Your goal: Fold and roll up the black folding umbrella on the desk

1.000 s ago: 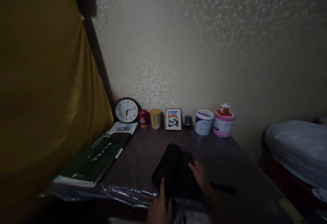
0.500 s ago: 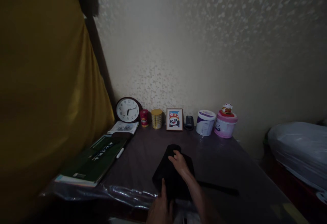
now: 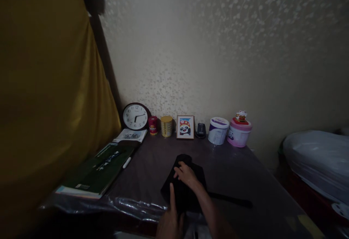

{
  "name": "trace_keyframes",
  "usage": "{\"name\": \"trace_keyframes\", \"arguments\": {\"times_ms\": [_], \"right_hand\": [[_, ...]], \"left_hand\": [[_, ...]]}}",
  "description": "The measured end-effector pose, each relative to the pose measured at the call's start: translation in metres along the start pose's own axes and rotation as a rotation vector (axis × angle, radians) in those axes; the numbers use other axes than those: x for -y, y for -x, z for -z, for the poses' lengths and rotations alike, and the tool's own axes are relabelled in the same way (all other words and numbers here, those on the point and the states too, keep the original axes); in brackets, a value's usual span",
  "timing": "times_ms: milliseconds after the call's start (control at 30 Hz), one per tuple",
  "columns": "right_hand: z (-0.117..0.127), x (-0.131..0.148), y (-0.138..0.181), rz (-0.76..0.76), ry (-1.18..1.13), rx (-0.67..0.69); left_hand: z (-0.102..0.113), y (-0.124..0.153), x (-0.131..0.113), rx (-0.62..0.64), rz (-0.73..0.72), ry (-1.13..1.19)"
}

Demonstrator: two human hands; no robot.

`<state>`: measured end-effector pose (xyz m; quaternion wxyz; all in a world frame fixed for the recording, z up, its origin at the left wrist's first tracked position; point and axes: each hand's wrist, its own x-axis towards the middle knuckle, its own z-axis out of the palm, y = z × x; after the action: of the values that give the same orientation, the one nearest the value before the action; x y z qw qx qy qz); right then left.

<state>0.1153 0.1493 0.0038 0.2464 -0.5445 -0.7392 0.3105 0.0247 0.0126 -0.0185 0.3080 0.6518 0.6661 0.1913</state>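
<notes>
A black cloth item (image 3: pixel 195 171) lies spread on the dark table, and a dark strap (image 3: pixel 231 198) runs out from it to the right. Its exact kind is hard to make out in the dim light. My right hand (image 3: pixel 185 174) rests on the upper part of the cloth, fingers apart and bent a little against it. At the near edge, my left hand (image 3: pixel 170 217) touches the lower left of the cloth with its index finger stretched out. The other left fingers are partly hidden.
Along the wall stand a clock (image 3: pixel 135 116), a red can (image 3: pixel 153 125), a yellow-lidded can (image 3: pixel 166 126), a framed panda picture (image 3: pixel 185 127) and two tubs (image 3: pixel 218 131). Green books (image 3: pixel 95 171) and a white pen (image 3: pixel 127 162) lie left. Clear plastic (image 3: pixel 136 204) edges the table (image 3: pixel 147 166).
My right hand has slid slightly left and down over the cloth. My left index finger has moved a little farther up it. The view has shifted slightly.
</notes>
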Motion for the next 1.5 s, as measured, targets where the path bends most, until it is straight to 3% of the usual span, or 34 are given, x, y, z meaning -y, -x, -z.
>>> {"name": "trace_keyframes", "arguments": {"times_ms": [300, 500, 667, 767, 833, 967, 1067, 1233, 1333, 1400, 1500], "right_hand": [[0.004, 0.007, 0.022, 0.232, -0.012, -0.009], [0.004, -0.018, 0.041, 0.380, 0.039, -0.342], [0.002, -0.046, 0.013, 0.445, 0.156, -0.384], [0.006, -0.056, -0.018, 0.411, 0.232, -0.336], [0.012, -0.061, -0.036, 0.299, 0.287, -0.319], [0.021, -0.059, -0.047, 0.107, 0.338, -0.396], [0.011, -0.045, -0.027, 0.204, 0.324, -0.391], [-0.022, -0.002, 0.035, 0.409, 0.178, -0.116], [-0.023, 0.015, 0.065, 0.487, -0.026, 0.061], [-0.012, 0.010, 0.074, 0.429, -0.226, 0.018], [0.012, -0.027, 0.074, 0.139, -0.388, -0.318]], "left_hand": [[0.000, -0.002, 0.002, 0.050, -0.001, -0.081], [-0.012, -0.010, 0.012, 0.058, 0.053, -0.027], [-0.020, -0.016, 0.019, 0.043, 0.041, -0.023], [-0.020, -0.017, 0.019, 0.049, 0.067, -0.048], [-0.019, -0.017, 0.019, 0.046, 0.077, -0.057], [-0.021, -0.016, 0.021, 0.004, 0.060, -0.018], [-0.025, -0.016, 0.025, -0.044, 0.037, 0.006], [-0.029, -0.017, 0.033, -0.055, -0.020, 0.028], [-0.028, -0.016, 0.033, -0.042, -0.052, 0.025], [-0.027, -0.014, 0.031, -0.053, -0.030, 0.031], [-0.023, -0.010, 0.024, -0.067, 0.038, 0.018]]}}
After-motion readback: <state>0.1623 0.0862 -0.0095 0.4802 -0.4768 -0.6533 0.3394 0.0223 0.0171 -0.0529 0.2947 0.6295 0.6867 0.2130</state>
